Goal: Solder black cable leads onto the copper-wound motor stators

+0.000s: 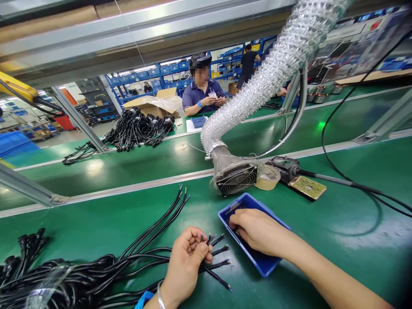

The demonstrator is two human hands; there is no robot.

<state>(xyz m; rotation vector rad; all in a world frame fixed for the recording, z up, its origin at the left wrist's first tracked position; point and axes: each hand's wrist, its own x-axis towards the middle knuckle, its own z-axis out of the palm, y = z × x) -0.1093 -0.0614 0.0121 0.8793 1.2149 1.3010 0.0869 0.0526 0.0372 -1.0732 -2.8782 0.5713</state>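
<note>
My left hand [189, 262] is closed around the end of a black cable [202, 238], thumb against the fingers. Beside and below it, more black cable ends [222, 281] fan out, with small coloured wire tips. They run back to a thick bundle of black cables [74, 274] at the lower left. My right hand [254, 229] reaches into a blue plastic bin [265, 270], fingers bent down inside. The fingertips are partly hidden, so I cannot make out what they touch. Small pieces [232, 209] lie at the bin's far end.
Behind the bin stand a fume extractor fan [236, 180] with a silver duct [244, 98], a tape roll [268, 177], and a soldering iron stand with a sponge [308, 188]. Across the green bench [144, 163], a co-worker [202, 92] sits near a heap of black cables [135, 128].
</note>
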